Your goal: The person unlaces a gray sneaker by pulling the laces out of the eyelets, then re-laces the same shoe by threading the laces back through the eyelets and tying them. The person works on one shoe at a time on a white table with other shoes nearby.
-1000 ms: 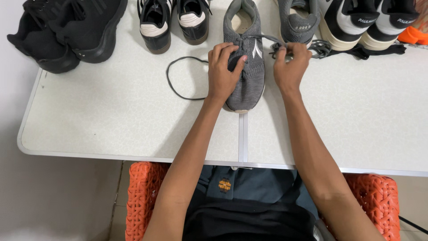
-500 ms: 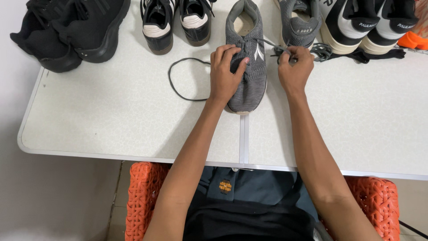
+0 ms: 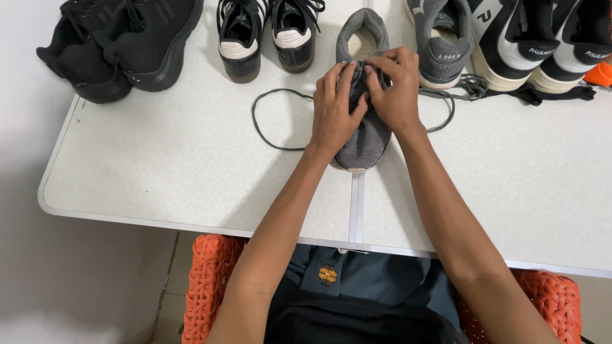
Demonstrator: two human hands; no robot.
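Observation:
A grey knit sneaker (image 3: pixel 364 145) lies on the white table (image 3: pixel 159 172), toe toward me. My left hand (image 3: pixel 336 105) rests on its upper, fingers pressing the lace area. My right hand (image 3: pixel 395 86) sits beside it on the same shoe, fingertips pinching the dark grey shoelace (image 3: pixel 268 130) at the eyelets. The lace trails off in a loop to the left of the shoe and in another loop to the right.
Along the far edge stand black sneakers (image 3: pixel 121 44), a black-and-white pair (image 3: pixel 268 32), a second grey sneaker (image 3: pixel 440 44) and black-and-white high shoes (image 3: pixel 542 44). An orange woven chair (image 3: pixel 210 280) is under me at the table's near edge.
My right hand has come in from the right side of the shoe onto its upper, next to my left hand. The lace on the right now lies slack.

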